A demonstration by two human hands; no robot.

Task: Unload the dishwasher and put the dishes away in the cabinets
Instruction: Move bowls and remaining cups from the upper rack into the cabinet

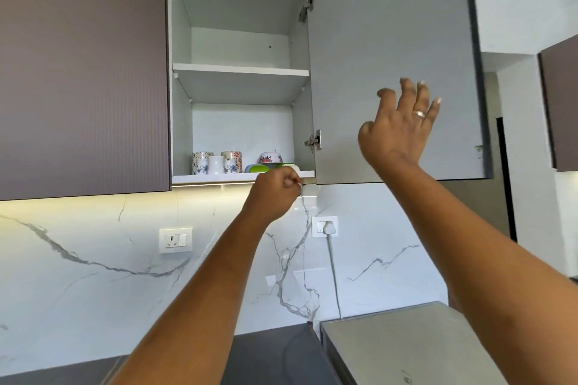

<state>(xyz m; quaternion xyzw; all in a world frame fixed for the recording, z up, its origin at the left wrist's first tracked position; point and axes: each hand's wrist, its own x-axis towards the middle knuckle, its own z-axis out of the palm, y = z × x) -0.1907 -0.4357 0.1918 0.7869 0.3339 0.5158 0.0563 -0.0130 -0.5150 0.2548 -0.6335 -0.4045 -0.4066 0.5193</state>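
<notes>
The wall cabinet (240,72) is standing open, its door (391,40) swung out to the right. On the lower of its 2 shelves, patterned mugs (201,162), a floral bowl (270,157) and green plates (258,168) are sitting. The left hand (276,189) is curling at that shelf's front edge; whether it is holding anything is unclear. The right hand (398,131) is hovering, fingers spread, before the door's inner face.

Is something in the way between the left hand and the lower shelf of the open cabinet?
Nothing visible. The door stands open to the right, and the left hand is at the lower shelf, beside the green dishes.
</notes>
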